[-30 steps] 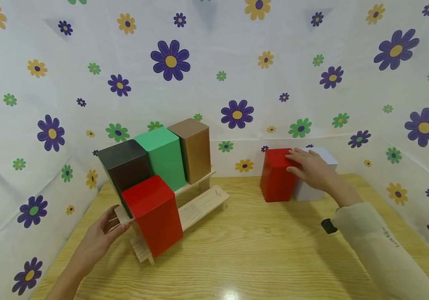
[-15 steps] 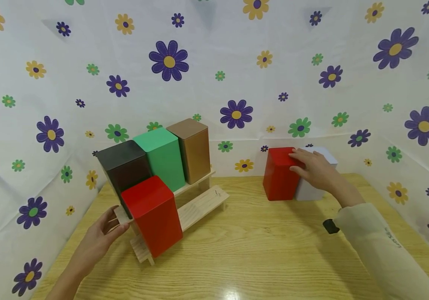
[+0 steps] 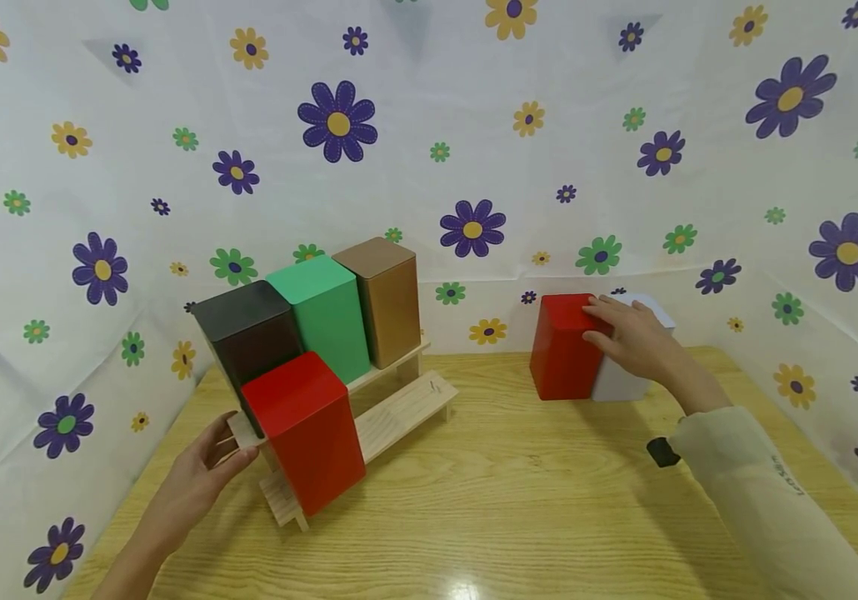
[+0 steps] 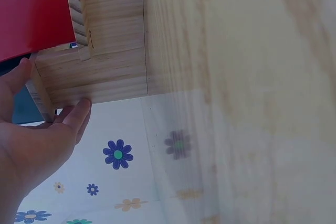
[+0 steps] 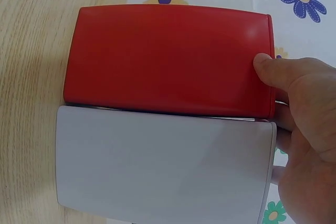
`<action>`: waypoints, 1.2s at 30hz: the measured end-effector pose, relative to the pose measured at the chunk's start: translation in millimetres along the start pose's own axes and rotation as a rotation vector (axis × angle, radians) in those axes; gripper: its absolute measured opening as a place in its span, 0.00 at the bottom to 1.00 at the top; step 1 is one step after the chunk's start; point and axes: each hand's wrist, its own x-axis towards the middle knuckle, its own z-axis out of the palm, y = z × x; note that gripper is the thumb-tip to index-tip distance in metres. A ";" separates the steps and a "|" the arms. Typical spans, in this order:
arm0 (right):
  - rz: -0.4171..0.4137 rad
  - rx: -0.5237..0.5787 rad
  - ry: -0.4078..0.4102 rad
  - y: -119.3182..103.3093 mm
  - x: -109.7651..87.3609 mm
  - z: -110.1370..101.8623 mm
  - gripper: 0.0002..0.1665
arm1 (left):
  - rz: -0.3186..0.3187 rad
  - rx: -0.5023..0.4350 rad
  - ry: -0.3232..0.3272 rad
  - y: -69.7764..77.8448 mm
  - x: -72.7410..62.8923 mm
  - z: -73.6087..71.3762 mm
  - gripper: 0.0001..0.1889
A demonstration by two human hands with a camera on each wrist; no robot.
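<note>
At the left, my left hand (image 3: pixel 192 479) grips the end of a two-step wooden rack (image 3: pixel 406 412), thumb on its near side and fingers beneath the upper step. A red box (image 3: pixel 320 450) stands upright on the lower step. Behind it, black (image 3: pixel 260 337), green (image 3: pixel 335 321) and brown boxes (image 3: pixel 394 312) line the upper step. Over at the back right, my right hand (image 3: pixel 635 337) holds a second red box (image 3: pixel 564 354) at its top, thumb on the front face and fingers over the lid. A white box (image 5: pixel 163 163) stands upright close beside it, partly covered by that hand.
The wood-grain table (image 3: pixel 489 492) carries everything. A flower-printed cloth (image 3: pixel 414 108) hangs behind and along both sides, close behind the boxes. A small black object (image 3: pixel 663 452) shows at the right sleeve's cuff.
The second red box has shifted right, closing up against the white box, and my right hand has moved slightly right with it. My left hand and the rack have stayed put.
</note>
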 end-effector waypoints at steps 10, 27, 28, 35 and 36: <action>-0.007 0.049 0.017 2.9 -0.8 3.4 0.33 | -0.010 0.003 0.000 1.3 -2.5 0.8 0.46; 0.029 0.480 0.175 -38.5 -13.3 -1.0 0.30 | 0.022 0.002 0.003 0.1 -2.3 -0.5 0.45; 0.021 0.514 0.166 -42.8 -13.1 0.0 0.29 | 0.024 0.002 0.003 -0.1 -2.2 -0.5 0.45; -0.024 0.697 0.066 -80.6 -11.3 5.1 0.27 | 0.027 -0.006 -0.004 0.0 -2.5 -0.7 0.45; -0.031 0.725 0.052 -85.4 -10.5 6.6 0.28 | 0.027 -0.010 -0.006 0.3 -2.7 -0.7 0.45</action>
